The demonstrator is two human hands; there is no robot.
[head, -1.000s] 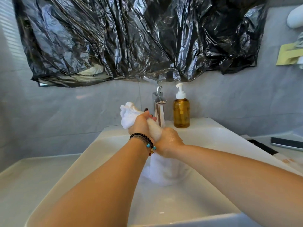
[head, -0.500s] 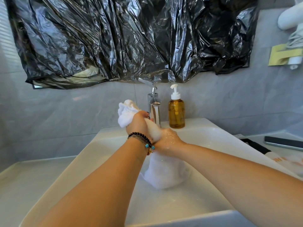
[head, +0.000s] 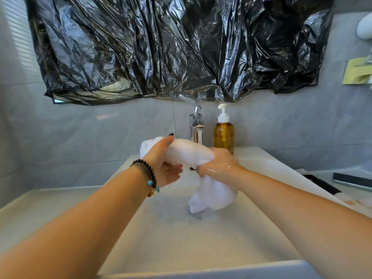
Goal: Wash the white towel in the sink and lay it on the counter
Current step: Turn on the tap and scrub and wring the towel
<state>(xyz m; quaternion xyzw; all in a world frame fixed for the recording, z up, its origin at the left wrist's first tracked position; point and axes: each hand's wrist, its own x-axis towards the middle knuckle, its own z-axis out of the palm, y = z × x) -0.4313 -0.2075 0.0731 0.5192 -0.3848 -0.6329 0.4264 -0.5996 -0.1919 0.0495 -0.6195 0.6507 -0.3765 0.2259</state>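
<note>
The white towel is wet and bunched into a thick roll above the white sink. My left hand, with a beaded bracelet on the wrist, grips the roll's left end, fingers curled over the top. My right hand, wet and soapy, grips the roll to the right of the middle. From under my right hand the towel's loose end hangs down into the basin. A thin stream of water runs from the chrome faucet just behind the towel.
An amber pump bottle stands right of the faucet on the sink's back ledge. A black plastic sheet covers the wall above. The counter stretches left of the sink; on the right lie a phone and a dark flat object.
My hands have moved apart and the towel has turned from an upright bunch into a roll lying sideways. My left hand has moved left; the hanging end has lifted off the basin floor.
</note>
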